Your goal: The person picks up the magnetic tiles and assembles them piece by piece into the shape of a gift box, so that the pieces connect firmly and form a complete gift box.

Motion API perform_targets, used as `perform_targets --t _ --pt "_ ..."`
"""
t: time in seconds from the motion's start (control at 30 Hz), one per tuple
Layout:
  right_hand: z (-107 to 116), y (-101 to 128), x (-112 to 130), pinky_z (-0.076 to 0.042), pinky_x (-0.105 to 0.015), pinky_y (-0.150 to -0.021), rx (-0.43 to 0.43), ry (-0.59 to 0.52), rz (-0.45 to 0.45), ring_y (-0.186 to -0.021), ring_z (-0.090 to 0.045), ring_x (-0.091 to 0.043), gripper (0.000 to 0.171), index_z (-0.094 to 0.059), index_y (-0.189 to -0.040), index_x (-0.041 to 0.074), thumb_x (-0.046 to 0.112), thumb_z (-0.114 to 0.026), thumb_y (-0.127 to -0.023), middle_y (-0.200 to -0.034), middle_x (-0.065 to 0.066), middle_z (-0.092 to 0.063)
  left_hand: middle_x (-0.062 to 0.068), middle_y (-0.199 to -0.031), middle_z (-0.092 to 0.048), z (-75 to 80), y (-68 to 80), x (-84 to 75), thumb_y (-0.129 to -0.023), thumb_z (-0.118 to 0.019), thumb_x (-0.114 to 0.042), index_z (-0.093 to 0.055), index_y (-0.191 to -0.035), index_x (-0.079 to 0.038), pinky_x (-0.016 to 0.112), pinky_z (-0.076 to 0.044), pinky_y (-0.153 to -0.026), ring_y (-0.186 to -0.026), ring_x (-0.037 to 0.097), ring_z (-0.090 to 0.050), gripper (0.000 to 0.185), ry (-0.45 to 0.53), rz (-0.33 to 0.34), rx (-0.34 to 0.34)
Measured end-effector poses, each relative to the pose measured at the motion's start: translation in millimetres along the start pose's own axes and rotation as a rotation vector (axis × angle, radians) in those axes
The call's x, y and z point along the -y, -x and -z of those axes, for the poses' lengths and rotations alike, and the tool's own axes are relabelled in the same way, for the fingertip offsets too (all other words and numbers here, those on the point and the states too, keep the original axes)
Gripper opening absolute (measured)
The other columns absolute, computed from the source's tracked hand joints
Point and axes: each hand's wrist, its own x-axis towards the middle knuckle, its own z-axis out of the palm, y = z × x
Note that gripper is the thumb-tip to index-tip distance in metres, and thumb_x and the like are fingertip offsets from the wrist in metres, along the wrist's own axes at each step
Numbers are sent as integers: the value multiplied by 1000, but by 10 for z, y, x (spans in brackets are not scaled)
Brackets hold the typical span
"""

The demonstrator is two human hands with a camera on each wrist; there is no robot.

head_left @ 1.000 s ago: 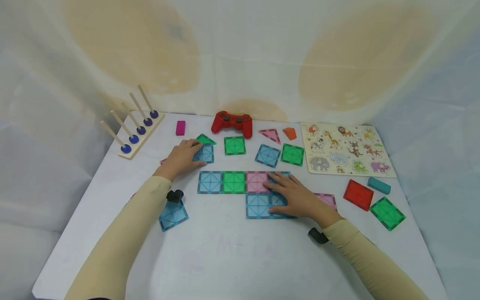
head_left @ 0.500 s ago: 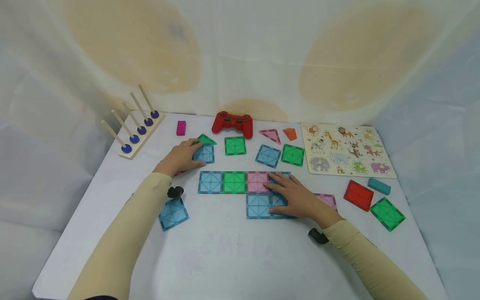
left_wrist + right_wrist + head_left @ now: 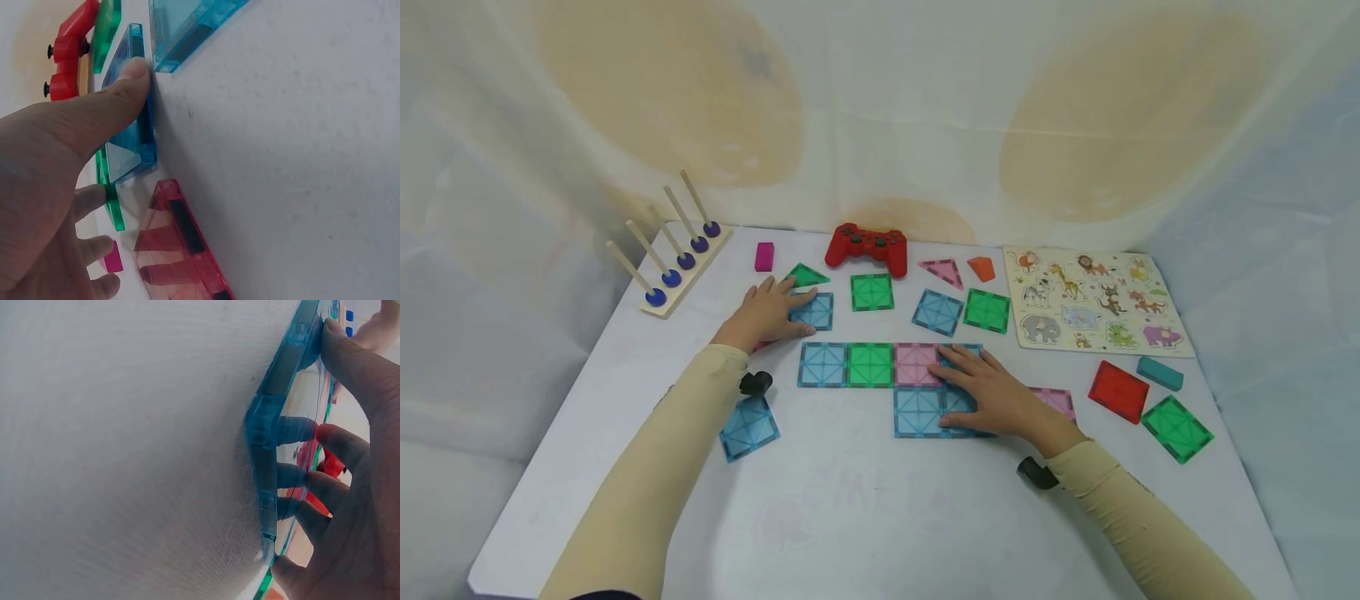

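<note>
The left hand [image 3: 767, 315] lies flat on a loose blue square tile [image 3: 815, 311], fingers straight, the thumb pressed against the tile's near edge in the left wrist view. That tile is clear blue plastic with a darker frame and a crossed pattern inside; it sits on the white bench [image 3: 865, 517] just behind the joined row, with a green triangle tile [image 3: 806, 276] beside the fingertips and a reddish tile [image 3: 181, 250] partly under the palm.

The right hand [image 3: 992, 392] rests spread and flat, fingers straight, on the joined tiles: a row of blue tile [image 3: 822, 364], green tile [image 3: 870, 365] and pink tile [image 3: 916, 364], with a lower blue tile [image 3: 917, 412] in front. It seems to cover two more blue tiles, though the hand hides most of them. The hands are well apart.

A red game controller [image 3: 867, 245] sits at the back of the bench.
</note>
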Motion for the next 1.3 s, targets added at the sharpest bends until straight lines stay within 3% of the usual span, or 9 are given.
perform_targets --t 0.13,0.3,0.47,0.67,0.83,1.07,1.3 --pt "-5 5 -2 -9 -60 -123 -1 -6 3 -155 -15 -33 90 -38 -159 21 61 -72 -86 -168 -9 -22 20 -169 -6 -3 9 -6 -94 -66 -54 -26 -162 -28 70 -1 -118 -151 53 4 83 22 9 20" --pt "-5 10 0 -10 -61 -123 -8 -13 10 -155 -15 -33 89 -39 -159 21 60 -72 -87 -168 -9 -22 19 -169 -8 -22 36 9 -93 -69 -52 -31 -161 -26 70 -1 -118 -153 47 4 82 46 -28 -41" --pt "0 10 3 -9 -61 -123 -10 -11 11 -155 -15 -33 89 -39 -159 20 60 -72 -87 -168 -9 -22 15 -166 -22 -68 6 51 -90 -74 -51 -39 -158 -20 67 -10 -120 -153 43 -10 82 19 -80 -134" --pt "-11 2 -7 -9 -61 -122 -6 -13 9 -155 -14 -33 89 -38 -159 20 60 -72 -87 -168 -9 -22 15 -154 -41 -122 -8 92 -87 -77 -50 -44 -155 -14 63 -21 -119 -143 39 -32 83 65 -84 -171" --pt "-24 -2 -20 -8 -61 -122 -5 -15 12 -155 -14 -33 89 -38 -159 21 61 -72 -87 -168 -9 -21 18 -153 -40 -147 38 101 -87 -77 -51 -45 -153 -9 60 -26 -118 -141 38 -35 85 138 -66 -193" --pt "-33 -1 -26 -8 -60 -123 -3 -7 9 -155 -14 -32 90 -37 -159 22 62 -71 -86 -169 -7 -21 16 -150 -41 -190 65 117 -85 -78 -51 -48 -152 -10 60 -34 -114 -136 36 -38 84 170 -57 -238" --pt "-11 4 -23 -9 -60 -123 -7 0 5 -155 -15 -32 90 -38 -159 22 63 -72 -86 -168 -8 -22 18 -146 -44 -178 143 -1 -83 -79 -50 -49 -150 -8 61 -38 -110 -132 37 -41 85 179 -122 -264"
